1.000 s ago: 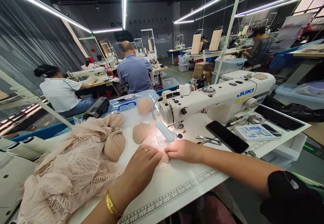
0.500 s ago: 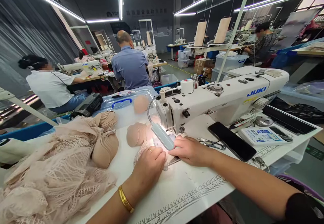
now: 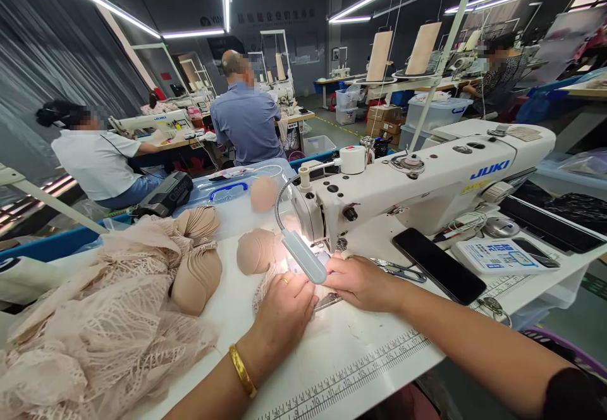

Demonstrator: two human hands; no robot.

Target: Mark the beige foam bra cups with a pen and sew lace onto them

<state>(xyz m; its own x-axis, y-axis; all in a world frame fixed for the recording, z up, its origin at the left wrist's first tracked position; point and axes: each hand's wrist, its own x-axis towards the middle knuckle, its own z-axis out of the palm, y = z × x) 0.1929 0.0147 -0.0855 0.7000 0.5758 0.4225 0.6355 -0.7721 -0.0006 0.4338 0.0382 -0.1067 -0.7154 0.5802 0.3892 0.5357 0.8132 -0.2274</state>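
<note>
Risky: fingertips sit right by the needle of the sewing machine (image 3: 417, 183) at frame centre, so a slip could nick them or skew the seam. Left hand (image 3: 284, 309) lies palm-down, loosely curled, pressing the lace piece (image 3: 262, 287). Right hand (image 3: 363, 281) flat beside it, pinching the fabric edge under the lamp (image 3: 303, 255).

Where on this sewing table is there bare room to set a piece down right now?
Bare white table lies between the two forearms, from the hands down to the printed ruler. A smaller patch sits between the lace pile and the left hand. It is crowded around the needle, with the lamp, both hands and the right hand, and rightward by scissors and phone.
</note>
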